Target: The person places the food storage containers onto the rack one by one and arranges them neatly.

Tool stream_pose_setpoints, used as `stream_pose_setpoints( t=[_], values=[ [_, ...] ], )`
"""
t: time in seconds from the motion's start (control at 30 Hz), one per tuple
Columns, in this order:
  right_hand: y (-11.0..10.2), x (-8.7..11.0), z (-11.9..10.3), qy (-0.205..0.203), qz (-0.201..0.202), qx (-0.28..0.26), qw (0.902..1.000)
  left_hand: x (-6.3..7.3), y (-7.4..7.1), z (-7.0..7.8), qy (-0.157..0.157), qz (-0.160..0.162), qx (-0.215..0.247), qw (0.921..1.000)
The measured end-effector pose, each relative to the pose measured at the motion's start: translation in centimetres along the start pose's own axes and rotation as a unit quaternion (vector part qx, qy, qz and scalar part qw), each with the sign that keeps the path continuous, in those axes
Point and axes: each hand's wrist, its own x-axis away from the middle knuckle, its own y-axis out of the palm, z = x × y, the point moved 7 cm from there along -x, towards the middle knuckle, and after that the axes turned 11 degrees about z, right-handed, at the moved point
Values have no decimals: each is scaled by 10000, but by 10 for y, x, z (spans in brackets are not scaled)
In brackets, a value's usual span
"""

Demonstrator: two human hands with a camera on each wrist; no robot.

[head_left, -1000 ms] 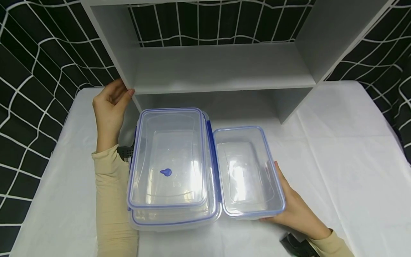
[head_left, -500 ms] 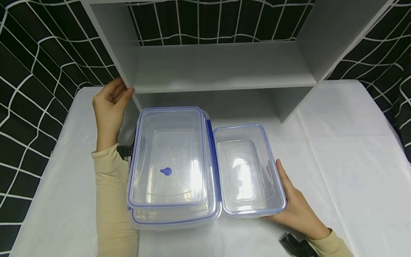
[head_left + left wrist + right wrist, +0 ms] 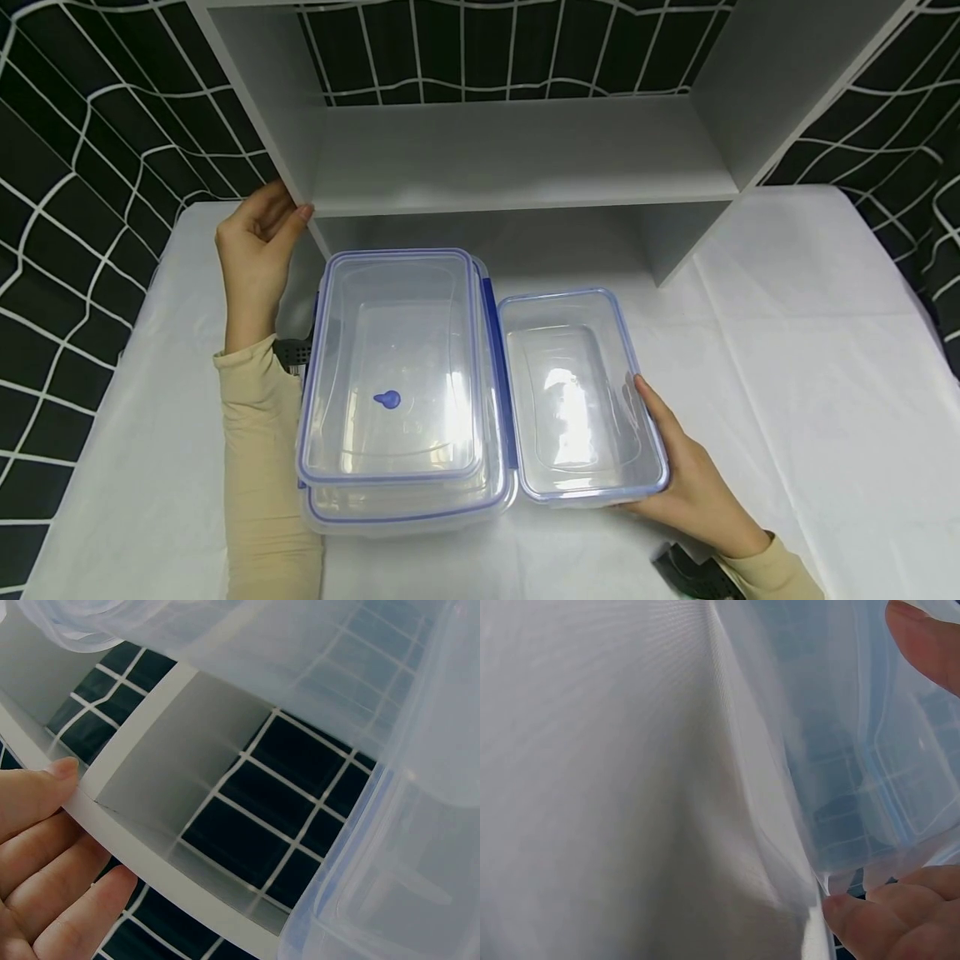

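My left hand [image 3: 258, 250] grips the front edge of the left side panel of a white shelf unit [image 3: 525, 158]. Its thumb lies on the edge, the other fingers along the panel's outer face [image 3: 67, 862]. Two large clear food containers with blue rims stand in front of the unit, stacked; the upper container [image 3: 390, 350] has a blue valve on its lid. Right beside them is a smaller clear food container [image 3: 577, 400]. My right hand [image 3: 686, 479] holds it at its right side, thumb against the wall and fingers underneath, partly hidden.
A white cloth [image 3: 787, 400] covers the table. Dark netting-patterned curtain [image 3: 67, 275] with white lines hangs left, right and behind. The shelf board's front edge [image 3: 525, 207] overhangs the area just behind the containers. A black wrist device [image 3: 693, 573] sits below my right hand.
The smaller container has tipped slightly, its right side shifting a little. My right thumb lifted off, then moved inward onto the container's side. The left hand has stayed put.
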Motion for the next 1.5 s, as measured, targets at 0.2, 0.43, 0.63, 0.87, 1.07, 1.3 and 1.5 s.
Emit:
stream_pose_setpoints(
  t=[0.2,0.43,0.63,0.87,1.07,1.3,1.5],
  values=[
    [0,-1,-1,103,33,149,9998,0,0,0,-3,0,2,10000],
    [-5,0,2,548,55,-109,9984,-1,1,1,12,-21,37,10000],
    [-6,-2,4,870,-116,-1529,9843,-1,0,1,68,-9,-11,10000],
    [-6,-2,5,932,-25,-1812,9790,0,-1,0,55,-7,5,10000],
    [-10,-1,5,966,238,-1628,9816,0,0,2,51,-19,41,10000],
    [-9,0,5,1009,481,-2450,9631,0,-1,2,57,0,-26,10000],
    [-8,2,8,1063,544,-2598,9583,1,0,0,-43,-16,-163,9999]
  ],
)
